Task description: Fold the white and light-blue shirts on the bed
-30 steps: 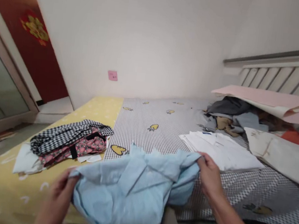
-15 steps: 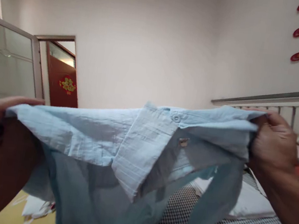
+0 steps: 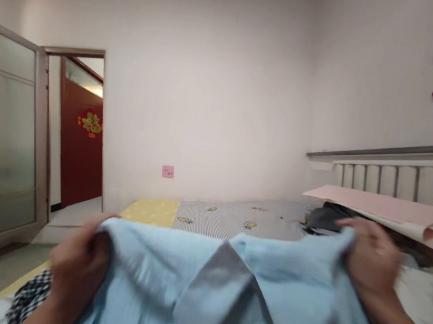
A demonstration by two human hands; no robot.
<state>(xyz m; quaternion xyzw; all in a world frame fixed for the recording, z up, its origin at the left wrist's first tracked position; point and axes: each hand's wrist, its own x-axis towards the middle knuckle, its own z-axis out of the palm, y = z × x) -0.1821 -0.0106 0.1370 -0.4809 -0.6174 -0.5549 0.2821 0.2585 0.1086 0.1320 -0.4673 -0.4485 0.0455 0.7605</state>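
A light blue shirt (image 3: 147,264) hangs stretched between my two hands, its upper edge roughly level. My left hand (image 3: 81,264) is closed around the cloth at the left end, and my right hand (image 3: 373,257) grips the right end, a little higher. In the middle a pointed collar flap (image 3: 215,294) folds down over the front, greyer in the shade. The lower part of the shirt runs out of the picture, and motion blurs some of it.
Beyond the shirt lies a bed with a yellow and grey patterned sheet (image 3: 214,220). Pink sheets (image 3: 386,204) rest on a dark item beside the radiator (image 3: 389,179) at right. Black-and-white checked cloth (image 3: 29,297) is by my left forearm. A glass door (image 3: 0,139) stands at left.
Both hands have come lower and nearer each other, bringing the shirt down and leaving it less taut. The bed behind it now shows. The collar flap still hangs near the centre.
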